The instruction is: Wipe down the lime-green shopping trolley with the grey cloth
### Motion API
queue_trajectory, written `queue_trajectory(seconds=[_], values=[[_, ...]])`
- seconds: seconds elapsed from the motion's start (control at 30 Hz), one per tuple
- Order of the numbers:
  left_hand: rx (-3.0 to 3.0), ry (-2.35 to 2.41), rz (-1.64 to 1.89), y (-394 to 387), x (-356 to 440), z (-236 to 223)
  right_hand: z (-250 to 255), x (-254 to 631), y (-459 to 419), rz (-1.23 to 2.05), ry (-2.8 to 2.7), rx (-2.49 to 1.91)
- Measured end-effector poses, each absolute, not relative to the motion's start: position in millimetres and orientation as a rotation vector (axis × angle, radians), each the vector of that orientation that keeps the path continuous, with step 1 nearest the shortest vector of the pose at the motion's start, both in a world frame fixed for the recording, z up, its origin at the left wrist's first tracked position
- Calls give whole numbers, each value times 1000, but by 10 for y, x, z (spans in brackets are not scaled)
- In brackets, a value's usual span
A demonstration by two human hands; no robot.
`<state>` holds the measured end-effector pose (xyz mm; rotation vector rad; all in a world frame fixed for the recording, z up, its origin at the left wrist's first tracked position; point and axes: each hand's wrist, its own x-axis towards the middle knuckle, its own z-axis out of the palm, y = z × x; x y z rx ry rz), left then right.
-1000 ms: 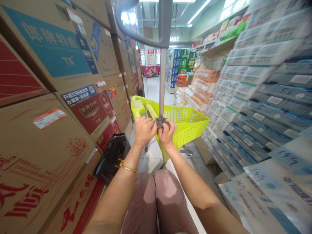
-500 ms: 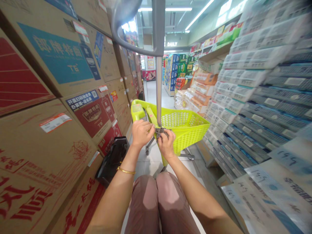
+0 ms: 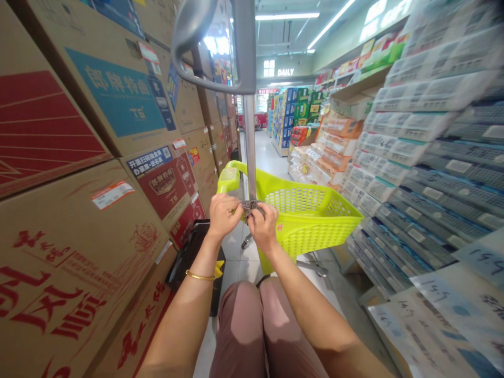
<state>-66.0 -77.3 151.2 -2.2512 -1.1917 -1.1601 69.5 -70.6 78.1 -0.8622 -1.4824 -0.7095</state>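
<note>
My left hand (image 3: 224, 215) is closed, pinching one end of a crumpled dark grey cloth (image 3: 249, 206). On the cloth's other side, the fingers of my right hand (image 3: 264, 224) are curled over it. The cloth lies against the lower part of an upright metal pole (image 3: 249, 147), where it meets the lime-green shopping cart (image 3: 326, 223). My fingers hide much of the cloth. Above, a grey plastic loop handle (image 3: 220, 86) tops the pole. The cart's basket, with perforated walls, extends to the right of my hands.
Stacked cardboard cartons (image 3: 157, 184) form a wall on the left. A black bag-like object (image 3: 189, 257) stands on the floor beside them, near something yellow (image 3: 219, 269). Stacked packs (image 3: 409, 147) line the right side. The tiled aisle (image 3: 258, 152) runs ahead towards more shelves.
The pole has shifted slightly left in view, while the basket reaches farther right. The cartons appear farther right. Both hands stay on the cloth. The yellow item by the black object now shows.
</note>
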Motion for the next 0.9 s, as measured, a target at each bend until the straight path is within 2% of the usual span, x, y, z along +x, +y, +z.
queue_trajectory(seconds=[0.2,0.33,0.5,0.63,0.77,0.83,0.9], values=[[-2235,-1236,-1216,-836,-634,1498,725,773,-865,-751,-1524,-827],[-2275,-1243,-1216,-887,-572,1507,849,707,-895,-619,-1467,-839],[-2312,-1244,-1132,-896,-503,1526,1004,689,-957,-314,-1510,-797],[-2309,-1262,-1077,-869,-450,1532,1026,871,-977,61,-1628,-647],[-2283,-1246,-1099,-867,-378,1527,1083,1055,-954,357,-1496,-598],[-2271,-1233,-1105,-880,-337,1518,1168,1121,-964,320,-1339,-710],[-2249,-1232,-1114,-899,-296,1506,1278,1190,-992,132,-1159,-869]])
